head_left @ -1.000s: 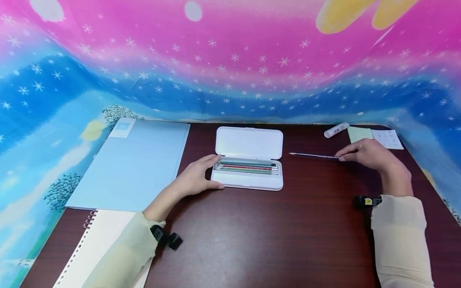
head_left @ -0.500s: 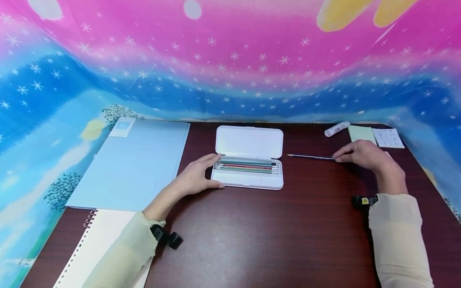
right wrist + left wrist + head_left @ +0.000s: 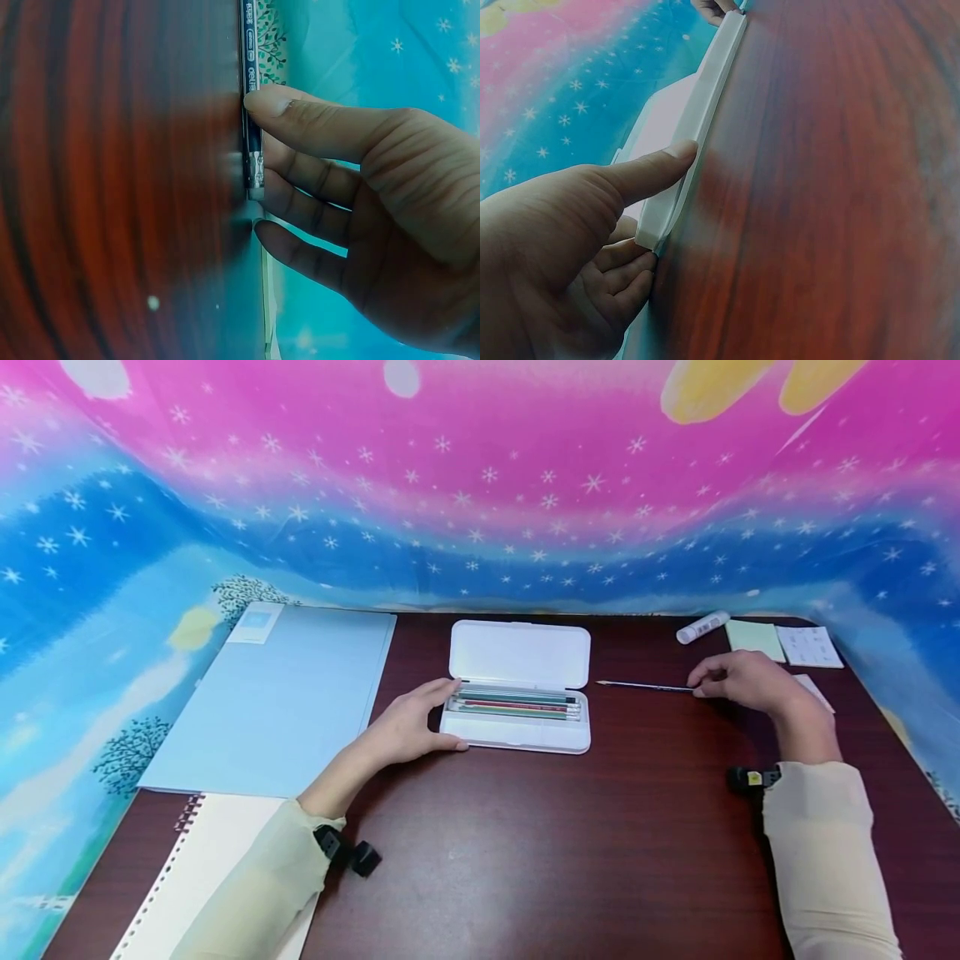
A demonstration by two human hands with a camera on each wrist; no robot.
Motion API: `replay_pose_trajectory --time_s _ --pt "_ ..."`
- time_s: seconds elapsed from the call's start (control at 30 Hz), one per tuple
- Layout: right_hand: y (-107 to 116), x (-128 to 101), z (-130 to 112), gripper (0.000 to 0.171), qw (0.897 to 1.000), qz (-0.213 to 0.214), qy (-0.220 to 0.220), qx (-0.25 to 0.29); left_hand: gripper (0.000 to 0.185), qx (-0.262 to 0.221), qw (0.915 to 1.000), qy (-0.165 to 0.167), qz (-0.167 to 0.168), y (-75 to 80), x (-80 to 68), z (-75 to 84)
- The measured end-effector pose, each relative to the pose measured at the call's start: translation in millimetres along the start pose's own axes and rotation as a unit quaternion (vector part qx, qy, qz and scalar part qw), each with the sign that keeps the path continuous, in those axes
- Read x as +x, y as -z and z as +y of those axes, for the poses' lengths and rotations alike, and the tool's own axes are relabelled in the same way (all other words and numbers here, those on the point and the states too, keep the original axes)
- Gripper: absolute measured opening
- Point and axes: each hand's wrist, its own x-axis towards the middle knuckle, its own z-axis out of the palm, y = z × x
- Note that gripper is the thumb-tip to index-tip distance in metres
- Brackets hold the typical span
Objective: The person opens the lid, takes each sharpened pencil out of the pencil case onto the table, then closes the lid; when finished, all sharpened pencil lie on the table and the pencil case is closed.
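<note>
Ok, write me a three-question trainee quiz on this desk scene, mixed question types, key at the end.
1. True or false: the lid of the white pencil case is closed.
2. Multiple choice: what does the right hand pinch? A) the glue stick B) the pencil lying on the table C) the sticky notes
3. Fill the blank: the left hand holds the ____ end of the pencil case.

Key: 1 false, the lid lies open and pencils show inside; 2 B, by its eraser end; 3 left.
</note>
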Motion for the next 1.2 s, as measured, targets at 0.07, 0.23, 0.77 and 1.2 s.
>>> replay_pose_trajectory --time_s 0.07,0.23,0.77,1.2 --pt "0 1 -1 0.015 1.000 -0.003 -0.001 0.000 0.098 0.000 1.0000 0.000 0.000 0.3 -0.4 0.0" --pt "4 -5 -7 0.025 1.000 -0.006 -0.001 -0.004 0.097 -0.002 1.0000 -0.001 -0.002 0.4 -0.2 0.2" --pt "8 -26 -92 0.025 0.987 0.123 0.104 0.017 0.099 -0.004 1.0000 0.000 -0.002 0.3 -0.8 -0.4" --pt "-43 -7 -146 0.026 0.986 0.018 0.159 0.050 0.099 -0.007 1.0000 0.000 -0.002 -0.1 -0.3 0.0"
